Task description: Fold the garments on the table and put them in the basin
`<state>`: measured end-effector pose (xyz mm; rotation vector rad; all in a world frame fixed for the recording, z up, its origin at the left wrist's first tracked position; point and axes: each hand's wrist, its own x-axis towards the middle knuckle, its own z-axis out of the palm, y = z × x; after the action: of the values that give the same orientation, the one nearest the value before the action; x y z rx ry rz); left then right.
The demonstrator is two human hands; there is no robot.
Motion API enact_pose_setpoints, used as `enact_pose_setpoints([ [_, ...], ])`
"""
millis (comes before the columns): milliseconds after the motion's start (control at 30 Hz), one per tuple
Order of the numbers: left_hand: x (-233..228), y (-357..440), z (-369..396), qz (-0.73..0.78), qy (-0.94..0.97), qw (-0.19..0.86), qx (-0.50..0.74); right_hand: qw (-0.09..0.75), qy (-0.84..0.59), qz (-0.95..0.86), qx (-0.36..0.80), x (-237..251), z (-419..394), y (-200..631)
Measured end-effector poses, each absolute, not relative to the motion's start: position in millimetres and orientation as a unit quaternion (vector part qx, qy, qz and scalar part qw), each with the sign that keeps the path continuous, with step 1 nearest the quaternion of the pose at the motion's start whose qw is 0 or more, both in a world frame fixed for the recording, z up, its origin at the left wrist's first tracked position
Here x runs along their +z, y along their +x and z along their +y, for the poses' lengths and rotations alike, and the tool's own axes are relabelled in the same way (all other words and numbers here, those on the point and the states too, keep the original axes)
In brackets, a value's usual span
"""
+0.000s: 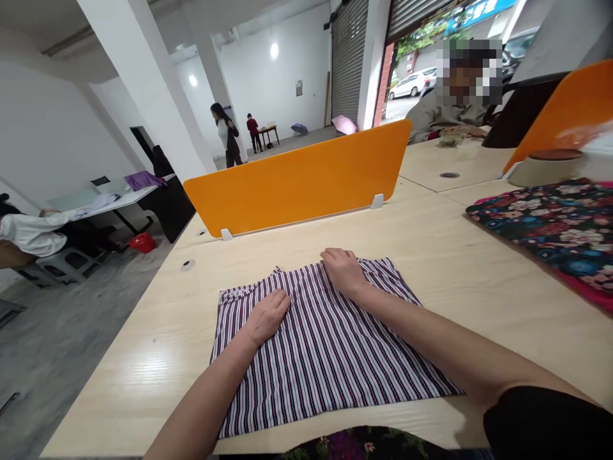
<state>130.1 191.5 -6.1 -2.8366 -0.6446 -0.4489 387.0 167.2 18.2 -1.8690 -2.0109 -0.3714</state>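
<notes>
A striped garment [325,358] in white, dark and reddish lines lies spread on the pale wooden table [158,383]. Gathering shows along its far left edge, and small creases run across it. My left hand [269,316] rests flat on the upper left part of the cloth, fingers stretched out together. At the far edge, right of the middle, my right hand [343,271] has its fingers bent over the fabric and closed on it; the fingertips are partly hidden.
An orange divider [306,179] stands beyond the garment. Folded floral fabric [550,223] lies at the right, near a beige round object [546,167]. A person [450,115] sits across the table. Further people and a red bucket [142,243] are at the left.
</notes>
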Motion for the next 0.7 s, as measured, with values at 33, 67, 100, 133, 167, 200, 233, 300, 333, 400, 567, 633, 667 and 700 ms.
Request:
enact_pose_setpoints([
  [33, -6, 131, 191, -0.224, -0.960, 0.084, -0.144, 0.196, -0.633, -0.739, -0.123, 14, 160, 379],
  [67, -6, 131, 191, -0.243, -0.957, 0.071, -0.138, 0.197, -0.603, -0.766, -0.104, 9, 152, 372],
  [100, -6, 129, 192, -0.274, -0.951, 0.060, -0.131, 0.186, -0.580, -0.790, -0.077, 3, 146, 369],
  [133, -6, 127, 194, -0.309, -0.942, 0.049, -0.121, 0.169, -0.569, -0.803, -0.048, -2, 142, 370],
  [167, -5, 122, 196, -0.345, -0.932, 0.038, -0.105, 0.151, -0.572, -0.806, -0.023, -8, 139, 375],
  [200, -4, 115, 200, -0.379, -0.921, 0.027, -0.084, 0.136, -0.583, -0.801, -0.008, -13, 139, 385],
  [233, -3, 107, 204, -0.411, -0.909, 0.017, -0.061, 0.124, -0.600, -0.790, 0.000, -16, 141, 398],
  [300, 1, 86, 213, -0.464, -0.886, 0.004, -0.018, 0.110, -0.640, -0.760, 0.002, -20, 147, 432],
  [333, 2, 76, 217, -0.485, -0.875, 0.002, -0.002, 0.103, -0.661, -0.743, 0.003, -20, 150, 450],
  [400, 5, 57, 226, -0.513, -0.858, 0.004, 0.019, 0.087, -0.692, -0.716, 0.015, -18, 157, 480],
  [567, 12, 29, 237, -0.541, -0.840, -0.005, 0.024, 0.072, -0.703, -0.706, 0.054, -9, 159, 516],
  [633, 14, 19, 238, -0.562, -0.827, 0.017, -0.011, 0.096, -0.714, -0.693, 0.040, -7, 153, 520],
  [667, 14, 14, 237, -0.560, -0.827, 0.032, -0.037, 0.113, -0.715, -0.690, 0.026, -8, 149, 521],
  [700, 13, 9, 236, -0.547, -0.834, 0.042, -0.062, 0.128, -0.710, -0.692, 0.014, -9, 144, 521],
])
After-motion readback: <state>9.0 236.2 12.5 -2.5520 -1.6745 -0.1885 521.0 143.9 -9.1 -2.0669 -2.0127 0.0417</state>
